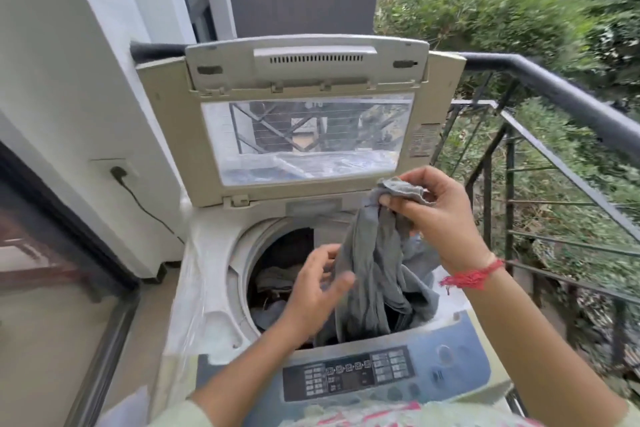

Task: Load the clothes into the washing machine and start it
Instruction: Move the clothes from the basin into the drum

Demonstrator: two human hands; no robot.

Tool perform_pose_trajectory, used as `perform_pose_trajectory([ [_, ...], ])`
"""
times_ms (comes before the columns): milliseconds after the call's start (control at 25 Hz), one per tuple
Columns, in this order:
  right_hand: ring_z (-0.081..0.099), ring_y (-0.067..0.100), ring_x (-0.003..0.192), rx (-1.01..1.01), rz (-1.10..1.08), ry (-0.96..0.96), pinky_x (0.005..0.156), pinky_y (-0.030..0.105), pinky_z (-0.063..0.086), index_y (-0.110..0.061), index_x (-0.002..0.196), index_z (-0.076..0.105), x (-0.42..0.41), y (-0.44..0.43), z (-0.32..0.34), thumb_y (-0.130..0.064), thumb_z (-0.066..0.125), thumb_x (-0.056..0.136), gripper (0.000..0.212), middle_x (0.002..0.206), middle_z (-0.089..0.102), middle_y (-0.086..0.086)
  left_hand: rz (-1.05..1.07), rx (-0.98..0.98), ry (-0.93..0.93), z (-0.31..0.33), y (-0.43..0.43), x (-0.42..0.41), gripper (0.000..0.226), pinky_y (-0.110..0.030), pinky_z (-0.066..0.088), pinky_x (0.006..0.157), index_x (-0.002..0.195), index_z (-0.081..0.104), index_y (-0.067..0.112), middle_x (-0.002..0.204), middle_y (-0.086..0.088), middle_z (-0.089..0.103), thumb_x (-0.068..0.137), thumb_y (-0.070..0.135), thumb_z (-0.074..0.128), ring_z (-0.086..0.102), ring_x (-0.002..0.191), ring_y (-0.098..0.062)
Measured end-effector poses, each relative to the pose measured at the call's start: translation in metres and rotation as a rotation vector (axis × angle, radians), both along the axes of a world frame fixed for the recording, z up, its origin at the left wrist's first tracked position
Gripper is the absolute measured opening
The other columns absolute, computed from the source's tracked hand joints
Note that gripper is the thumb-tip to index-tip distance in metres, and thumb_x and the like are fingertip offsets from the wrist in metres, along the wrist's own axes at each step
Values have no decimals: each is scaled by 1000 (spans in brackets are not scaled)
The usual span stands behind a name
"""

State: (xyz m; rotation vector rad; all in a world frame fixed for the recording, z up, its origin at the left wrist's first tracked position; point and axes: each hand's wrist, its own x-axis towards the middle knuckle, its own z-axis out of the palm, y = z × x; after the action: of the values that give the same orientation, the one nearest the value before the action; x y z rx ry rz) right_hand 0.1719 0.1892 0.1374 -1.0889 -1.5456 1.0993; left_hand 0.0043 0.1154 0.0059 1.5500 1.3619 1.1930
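— What is the right hand (440,218) doing?
— It pinches the top of the cloth (370,274). The cloth hangs straight down, with its bottom end in the tub (241,248).
— And the left hand (311,291)?
— Open, just beside the cloth, holding nothing. The tub is right below, with room. The lid (304,135) stands up behind.

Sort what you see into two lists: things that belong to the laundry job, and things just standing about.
For the job:
grey garment, pinched by the right hand, with the left hand open beside it
clothes in the drum
washing machine, its lid up
control panel
wall plug

Just about:
railing
bushes
glass door
red wrist thread
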Motion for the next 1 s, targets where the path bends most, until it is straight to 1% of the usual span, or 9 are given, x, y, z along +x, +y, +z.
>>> perform_pose_trajectory([
  [120,47,4,50,170,-24,-137,50,25,38,-16,77,54,-8,5,1,-39,70,81,28,56,53,-15,51,-16,38,-9,-4,0,28,-27,50,74,113,57,41,103,10,65,87,51,56,61,93,0],
  [240,56,9,68,210,26,-588,62,30,45,-24,87,61,-2,14,8,-64,70,67,45,76,61,-15,226,-33,146,3,16,-41,25,-36,52,75,113,59,36,101,-2,70,96,32,41,64,89,-9],
  [360,56,17,73,-25,399,-1165,62,29,42,-12,86,66,2,31,-18,-54,82,55,55,79,62,-4,324,-35,340,21,33,-91,45,-33,41,101,136,47,23,134,-5,54,95,7,37,49,123,-21],
  [440,52,19,71,-30,566,-1336,60,29,36,-7,84,64,0,44,-62,-40,84,60,45,79,56,3,284,-47,468,39,52,-108,46,-36,39,104,140,42,20,139,-7,50,96,7,36,45,127,-24],
  [560,51,12,66,-77,406,-943,66,28,39,-16,73,61,-9,73,-94,-5,69,74,13,77,61,6,267,11,681,65,88,-116,28,-41,45,77,115,54,13,109,-17,64,94,9,37,58,100,-36],
  [720,55,24,87,321,-194,-564,75,34,44,-3,103,60,-20,104,-75,9,49,75,32,97,62,16,545,250,699,77,99,-120,27,-43,46,65,110,52,7,98,-16,60,86,3,40,56,85,-34],
  [800,53,22,85,441,-245,-506,71,32,41,-9,100,58,-23,92,-78,8,49,75,32,95,59,11,470,253,794,49,80,-110,30,-44,47,61,113,53,10,96,-15,58,85,4,44,56,81,-33],
  [920,52,19,75,138,520,-1125,56,22,36,-18,88,58,-20,53,-117,-1,52,82,19,88,61,3,-80,-256,1164,-20,45,-88,22,-41,46,75,105,57,14,103,-13,58,86,14,45,57,95,-33],
  [1000,51,17,73,-195,1197,-1566,48,12,38,-8,120,57,-17,36,-152,-5,50,88,33,118,60,10,-480,-514,1189,-56,29,-80,19,-38,46,79,101,58,15,105,-11,61,86,21,49,57,99,-31],
])
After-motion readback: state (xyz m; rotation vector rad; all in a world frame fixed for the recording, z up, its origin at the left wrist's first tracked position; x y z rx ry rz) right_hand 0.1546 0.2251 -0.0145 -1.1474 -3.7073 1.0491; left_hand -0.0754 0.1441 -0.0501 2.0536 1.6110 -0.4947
